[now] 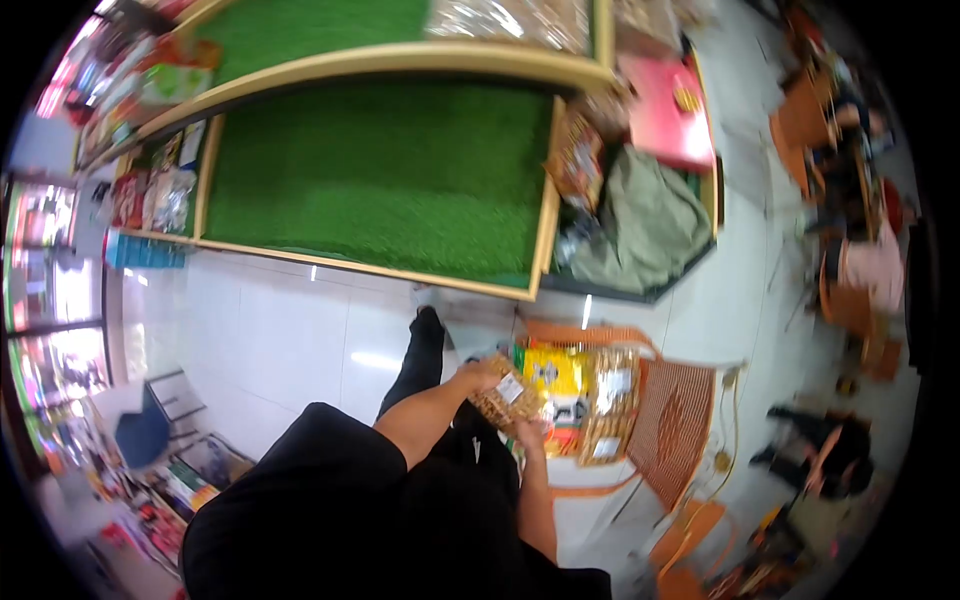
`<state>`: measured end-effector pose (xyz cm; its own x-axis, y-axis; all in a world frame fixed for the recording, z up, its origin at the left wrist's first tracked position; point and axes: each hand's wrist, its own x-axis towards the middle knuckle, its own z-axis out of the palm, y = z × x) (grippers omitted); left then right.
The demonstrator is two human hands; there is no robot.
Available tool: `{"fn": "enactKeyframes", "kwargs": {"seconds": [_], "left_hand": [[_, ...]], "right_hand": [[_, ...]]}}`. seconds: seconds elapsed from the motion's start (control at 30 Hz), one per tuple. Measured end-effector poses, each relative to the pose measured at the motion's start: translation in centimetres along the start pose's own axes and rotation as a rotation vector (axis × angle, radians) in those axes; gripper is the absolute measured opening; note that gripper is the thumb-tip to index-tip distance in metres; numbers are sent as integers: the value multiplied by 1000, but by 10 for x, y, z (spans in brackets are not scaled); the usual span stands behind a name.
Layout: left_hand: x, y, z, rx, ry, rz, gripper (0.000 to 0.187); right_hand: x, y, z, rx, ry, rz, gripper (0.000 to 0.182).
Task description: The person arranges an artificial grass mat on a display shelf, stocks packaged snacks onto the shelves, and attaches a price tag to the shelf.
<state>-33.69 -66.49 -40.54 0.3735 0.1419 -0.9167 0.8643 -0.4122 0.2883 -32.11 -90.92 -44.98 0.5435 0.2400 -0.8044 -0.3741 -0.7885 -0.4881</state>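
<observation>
A clear pack of brown food pieces (492, 405) with a white label is held between my two hands, in front of my body. My left hand (482, 377) grips its upper left end. At the lower right end, my right hand (530, 431) is closed on the same pack. Just right of it, a yellow, green and red bag (556, 372) lies on an orange-brown woven chair (675, 425). Beside that bag are two more clear packs with white labels, an upper one (613, 385) and a lower one (604, 435).
Ahead stands a wooden-edged display stand with green turf (380, 180). On its right end are a grey-green cloth (645, 220), a brown snack bag (577, 160) and a pink-red box (668, 110). A blue chair (143, 437) is at lower left. People sit at far right.
</observation>
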Motion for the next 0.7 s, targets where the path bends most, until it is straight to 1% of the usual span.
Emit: {"fn": "enactKeyframes", "kwargs": {"seconds": [0.07, 0.13, 0.17, 0.2, 0.23, 0.27, 0.3, 0.33, 0.37, 0.4, 0.47, 0.5, 0.53, 0.57, 0.6, 0.63, 0.7], "left_hand": [[9, -29, -11, 59, 145, -72, 69], [-16, -53, -58, -77, 111, -33, 65], [-32, -65, -85, -123, 167, -40, 65], [-50, -77, -108, -137, 187, 89, 65], [-78, -83, -132, -142, 214, 217, 64], [-154, -75, -176, -487, 224, 199, 64], [-151, -92, -186, -549, 311, 122, 62], [-139, -112, -188, -613, 391, 43, 60], [-114, -139, -195, -443, 495, 146, 62], [-128, -148, -214, -475, 542, 145, 62], [-188, -155, -252, -635, 707, 174, 67], [-238, -150, -275, -701, 803, 307, 66], [-278, -149, -296, -720, 837, 315, 66], [-309, -148, -313, -845, 875, 448, 66], [-325, -147, -329, -962, 904, 588, 67], [-329, -145, -343, -953, 925, 607, 67], [-329, -136, -369, -885, 1356, 800, 74]], "right_hand": [[-17, -84, -6, -90, -202, 172, 42], [-1, -115, 12, -111, -210, 19, 40], [5, -142, 19, -191, -214, -27, 41], [2, -172, 23, -272, -211, -71, 42], [-5, -203, 28, -257, -182, -196, 43], [35, -194, 45, -266, -46, -447, 44], [28, -235, 48, -334, -38, -490, 44], [4, -284, 53, -398, -27, -529, 45], [13, -305, 64, -293, -34, -625, 46], [-6, -347, 70, -317, -51, -673, 46], [-88, -446, 73, -491, 49, -865, 47], [-105, -479, 77, -442, 52, -904, 45], [-115, -507, 77, -350, -23, -949, 41], [-133, -535, 77, -263, -50, -1035, 42], [-155, -564, 77, -171, -76, -1114, 44], [-179, -590, 75, -157, -48, -1200, 44], [-217, -637, 71, -130, 21, -1366, 44]]}}
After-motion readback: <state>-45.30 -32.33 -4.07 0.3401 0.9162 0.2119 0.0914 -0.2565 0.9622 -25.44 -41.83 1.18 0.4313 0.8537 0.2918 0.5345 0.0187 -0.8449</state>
